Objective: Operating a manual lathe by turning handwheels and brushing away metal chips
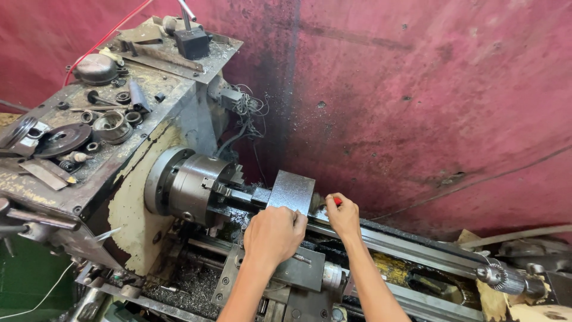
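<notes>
Two hands at a lathe's tool post

Loose rings and discs litter the headstock (89,128) top; right of it the chuck (193,185) grips a short bar (241,195). The left hand (273,234) is curled over the near edge of the grey block (291,192) just beside the bar. The right hand (343,216) pinches a red-tipped tool (336,201) behind the block. A drill chuck (499,277) sits far right.

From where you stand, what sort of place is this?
Likely a metalworking shop: a worn lathe with a chuck, loose metal parts on its headstock top, and a drill chuck lying nearby.
</notes>
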